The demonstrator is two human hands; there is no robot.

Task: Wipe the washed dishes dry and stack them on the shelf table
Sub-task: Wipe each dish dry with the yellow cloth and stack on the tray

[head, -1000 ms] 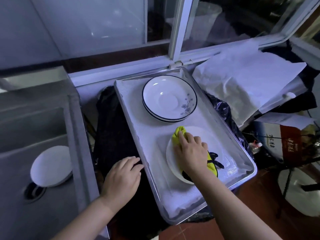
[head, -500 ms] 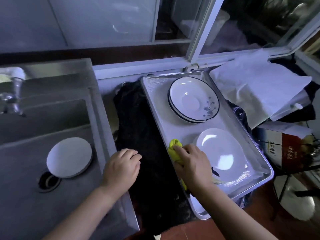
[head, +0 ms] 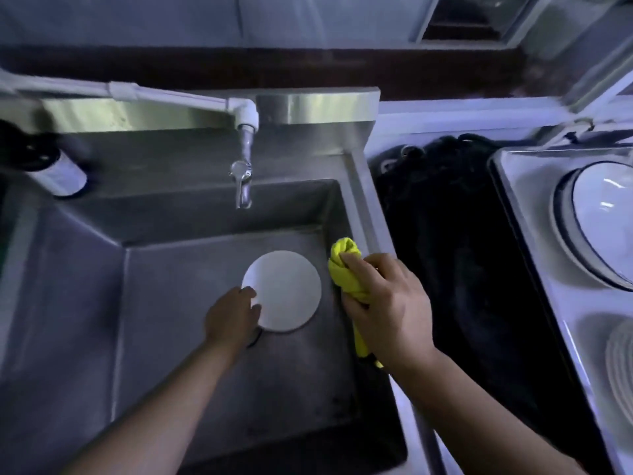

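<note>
White plain round plate in sink; yellow cloth in right hand.

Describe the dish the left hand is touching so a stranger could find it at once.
Look into the steel sink, below the tap. On its floor lies a round white plate, with the left hand at its left edge. It is plain and alone in the basin, unlike the dark-rimmed plates on the tray to the right.

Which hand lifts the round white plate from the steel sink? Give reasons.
Left. The left hand touches the rim of the round white plate in the steel sink; the right hand is occupied, gripping the bunched yellow cloth.
</note>
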